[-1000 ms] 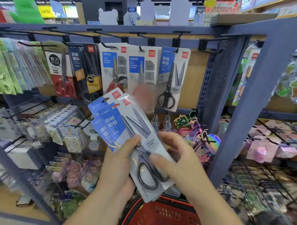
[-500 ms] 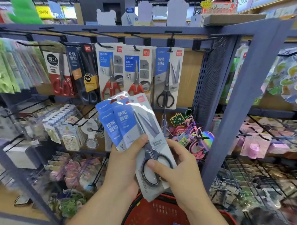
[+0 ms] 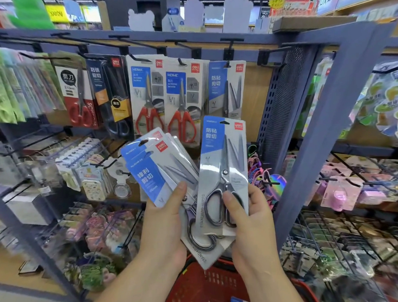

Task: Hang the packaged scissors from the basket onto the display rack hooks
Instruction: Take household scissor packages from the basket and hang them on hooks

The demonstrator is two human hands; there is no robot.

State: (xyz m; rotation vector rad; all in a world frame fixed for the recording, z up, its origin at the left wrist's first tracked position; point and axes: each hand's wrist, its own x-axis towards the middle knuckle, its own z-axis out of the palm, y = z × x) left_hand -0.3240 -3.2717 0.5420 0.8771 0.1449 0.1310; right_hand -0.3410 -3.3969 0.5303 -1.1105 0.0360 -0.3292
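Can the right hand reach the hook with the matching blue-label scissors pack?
Probably yes: the right hand holds its pack upright right below that hook, nothing between them, and the left hand holds the other packs off to the side.

One blue-and-grey scissors pack (image 3: 223, 172) stands upright just beside a fanned, left-tilted stack of similar packs (image 3: 149, 175); red basket (image 3: 211, 286) below, black rack hooks (image 3: 231, 44) above.

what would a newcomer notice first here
A blue-and-grey carded scissors pack, held upright at centre by the right hand. Left of it the left hand grips a fanned stack of similar packs above a red plastic basket. Red-handled scissors packs hang on hooks behind.
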